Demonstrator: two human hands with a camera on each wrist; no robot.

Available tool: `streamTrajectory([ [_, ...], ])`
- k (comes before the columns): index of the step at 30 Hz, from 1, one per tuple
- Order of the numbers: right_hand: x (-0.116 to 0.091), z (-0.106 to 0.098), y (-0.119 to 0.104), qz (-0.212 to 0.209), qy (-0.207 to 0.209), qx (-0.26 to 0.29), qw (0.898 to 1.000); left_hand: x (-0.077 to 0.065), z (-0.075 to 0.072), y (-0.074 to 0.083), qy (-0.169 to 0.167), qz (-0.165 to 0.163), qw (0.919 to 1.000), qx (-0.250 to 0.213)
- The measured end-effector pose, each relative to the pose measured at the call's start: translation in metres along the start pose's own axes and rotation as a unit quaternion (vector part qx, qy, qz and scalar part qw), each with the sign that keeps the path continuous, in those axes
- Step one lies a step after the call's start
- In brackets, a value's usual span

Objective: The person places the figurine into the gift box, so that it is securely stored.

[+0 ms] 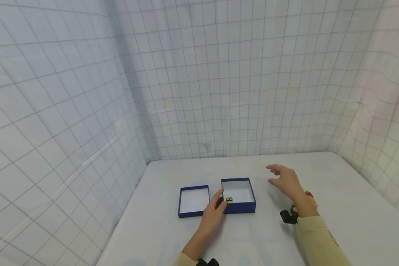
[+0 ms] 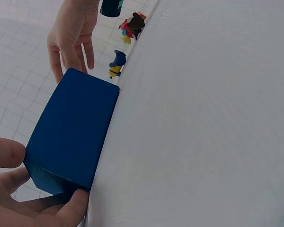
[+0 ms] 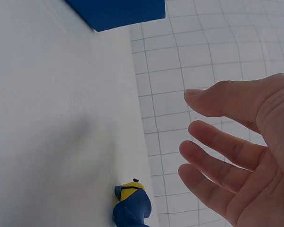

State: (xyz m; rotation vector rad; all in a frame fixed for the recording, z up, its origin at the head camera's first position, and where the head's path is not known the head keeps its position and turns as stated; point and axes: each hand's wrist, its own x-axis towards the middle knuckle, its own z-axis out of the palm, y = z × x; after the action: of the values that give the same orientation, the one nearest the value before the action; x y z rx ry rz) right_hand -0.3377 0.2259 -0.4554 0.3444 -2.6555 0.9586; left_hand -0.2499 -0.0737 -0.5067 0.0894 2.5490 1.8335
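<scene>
My left hand (image 1: pixel 214 213) holds the left side of an open dark-blue box (image 1: pixel 240 208) with a white inside. Its fingertips touch the box's end and corner (image 2: pixel 61 137) in the left wrist view. Inside the box, by the front left corner, sits a small yellow figure with two round eyes (image 1: pixel 229 200). My right hand (image 1: pixel 286 181) hovers right of the box, fingers apart and loosely bent, holding nothing. Below it in the right wrist view stands a yellow-and-blue minion figure (image 3: pixel 132 203).
A shallow blue-rimmed lid (image 1: pixel 194 201), white side up, lies left of the box. Partly hidden by my right forearm are colourful toy figures (image 1: pixel 310 198); the left wrist view shows a red-and-brown figure (image 2: pixel 133 24) there. Gridded white cloth (image 1: pixel 199 92) hangs behind the white table (image 1: pixel 252 240).
</scene>
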Motion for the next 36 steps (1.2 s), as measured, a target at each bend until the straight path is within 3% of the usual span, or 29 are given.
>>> streamTrajectory([
  [15,0.001,-0.013,0.018,0.032,-0.021,-0.01,0.999,0.002,-0.002,0.001,-0.001,0.014,0.9999,-0.006],
  [36,-0.011,-0.013,0.038,0.062,-0.069,-0.018,0.995,-0.002,-0.003,-0.001,-0.009,0.028,0.9995,-0.007],
])
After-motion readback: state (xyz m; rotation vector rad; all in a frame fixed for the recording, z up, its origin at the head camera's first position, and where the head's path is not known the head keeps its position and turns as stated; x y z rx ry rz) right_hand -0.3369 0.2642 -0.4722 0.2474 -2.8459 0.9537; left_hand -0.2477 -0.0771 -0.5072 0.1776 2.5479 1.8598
